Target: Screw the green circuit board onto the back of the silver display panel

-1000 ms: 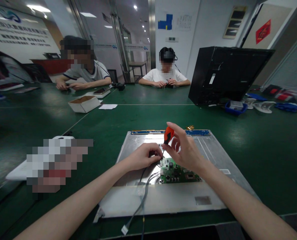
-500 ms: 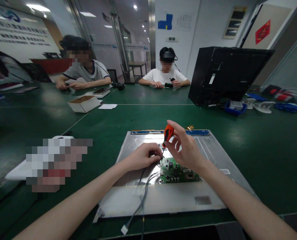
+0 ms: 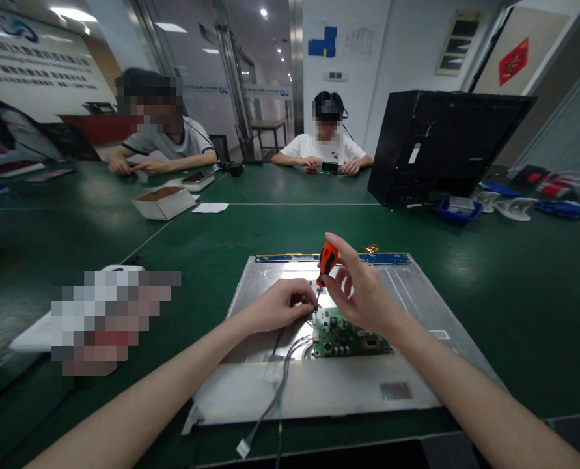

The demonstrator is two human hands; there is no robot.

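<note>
A short screwdriver [image 3: 327,259] with an orange and black handle stands nearly upright, gripped by the fingers of my right hand [image 3: 365,283]. Its tip meets the upper left corner of a green circuit board [image 3: 341,339]. There my left hand [image 3: 287,303] has its thumb and fingertips pinched together close to the tip; whatever they hold is hidden. The board lies on a flat silvery metal panel [image 3: 329,391], which has a blue strip board [image 3: 333,259] along its far edge. From the board's left side, grey cables [image 3: 286,374] run toward me and end in a white connector [image 3: 243,447].
A black monitor housing [image 3: 446,146] stands at the back right beside a blue tray [image 3: 459,212]. An open cardboard box [image 3: 165,203] and a white paper [image 3: 210,208] lie farther left. Two people [image 3: 165,140] sit across the green table [image 3: 250,228].
The screwdriver handle has tilted very slightly to the left in my right hand. My left hand stays in place. Across the table, the far person's hands have shifted.
</note>
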